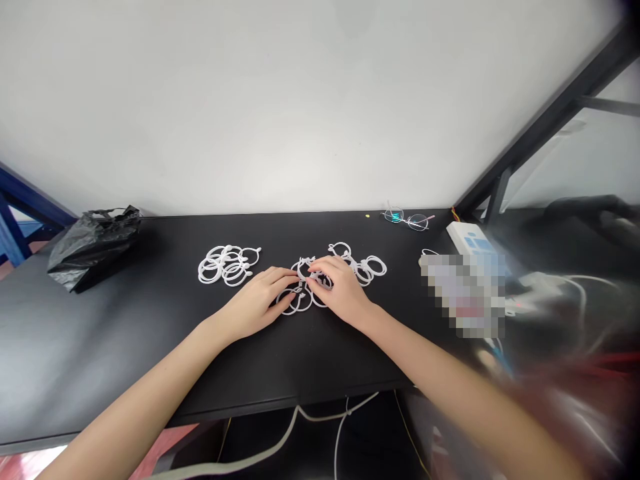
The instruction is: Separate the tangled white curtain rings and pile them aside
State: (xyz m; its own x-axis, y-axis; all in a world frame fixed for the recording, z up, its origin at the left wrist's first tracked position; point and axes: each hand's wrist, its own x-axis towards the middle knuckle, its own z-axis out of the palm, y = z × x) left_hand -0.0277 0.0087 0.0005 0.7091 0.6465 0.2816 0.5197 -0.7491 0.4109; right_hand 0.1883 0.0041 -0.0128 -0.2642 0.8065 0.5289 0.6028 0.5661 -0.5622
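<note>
Black plastic bag [93,245], one, far left of left hand [260,303], contents hidden; white rings, middle cluster [300,297], under both hands, fingertips pinching one ring; right hand [340,290] likewise; second ring heap [229,265] beyond left hand; third heap [367,267] beyond right hand; spectacles [407,219], one pair.

No text, label, brand, number or sign can be read anywhere in this view. The white power strip [470,241] at the right of the black table [125,333] carries pale blue patches, but they are too small and blurred to make out as writing. The patch just beside it is pixelated and yields nothing legible. The black plastic bag [93,247], the white plastic rings [229,265] and the eyeglasses [407,219] bear no visible print, and the wall behind the table is plain
</note>
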